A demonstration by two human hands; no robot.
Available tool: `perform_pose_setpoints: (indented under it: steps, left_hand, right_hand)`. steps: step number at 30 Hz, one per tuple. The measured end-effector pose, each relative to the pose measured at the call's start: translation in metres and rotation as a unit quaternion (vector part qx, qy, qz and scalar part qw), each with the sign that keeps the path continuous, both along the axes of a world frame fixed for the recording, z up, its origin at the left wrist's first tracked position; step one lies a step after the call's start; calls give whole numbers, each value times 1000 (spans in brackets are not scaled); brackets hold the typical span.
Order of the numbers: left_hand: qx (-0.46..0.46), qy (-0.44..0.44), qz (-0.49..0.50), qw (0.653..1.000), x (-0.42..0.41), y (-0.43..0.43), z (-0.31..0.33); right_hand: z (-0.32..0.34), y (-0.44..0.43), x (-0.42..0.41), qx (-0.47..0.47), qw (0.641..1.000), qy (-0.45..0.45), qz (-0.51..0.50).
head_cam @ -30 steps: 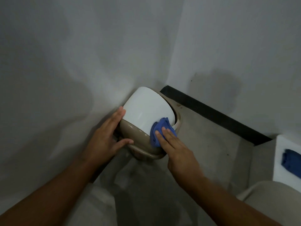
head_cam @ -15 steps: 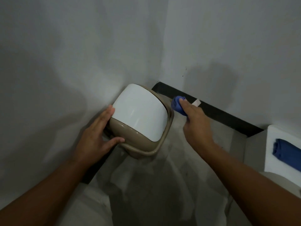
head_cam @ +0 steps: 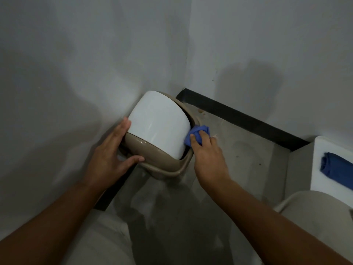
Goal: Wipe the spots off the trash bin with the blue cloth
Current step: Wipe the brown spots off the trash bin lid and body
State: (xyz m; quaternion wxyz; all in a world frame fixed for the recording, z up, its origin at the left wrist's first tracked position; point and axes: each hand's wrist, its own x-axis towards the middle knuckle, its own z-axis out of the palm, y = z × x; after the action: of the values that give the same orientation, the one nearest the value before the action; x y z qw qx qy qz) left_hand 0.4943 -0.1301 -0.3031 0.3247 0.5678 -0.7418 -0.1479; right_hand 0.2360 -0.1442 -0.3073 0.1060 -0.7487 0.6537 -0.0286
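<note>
Between the two hands stands the trash bin (head_cam: 158, 134), in the corner of the room, with its white swing lid turned toward the person. Her or his left hand (head_cam: 108, 157) lies open against the bin's left side, thumb under the beige rim, and steadies it. On the other side the right hand (head_cam: 207, 153) is closed around the blue cloth (head_cam: 197, 131) and presses it at the right edge of the lid. No spots are visible on the white lid, but the light is dim, so I judge that the wiping is in progress and the hidden sides may remain. To the right of the right hand, well apart, another blue cloth (head_cam: 336, 167) lies on a white ledge.
</note>
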Motion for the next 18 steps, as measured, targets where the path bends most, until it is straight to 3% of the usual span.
perform_pose_setpoints:
  steps: [10,18]
  left_hand:
    - [-5,0,2,1000,1,0,-2]
    - [-5,1,0,1000,1,0,-2]
  right_hand:
    - [23,9,20,15,996,72,56]
    - [42,17,21,61,995,-8,77]
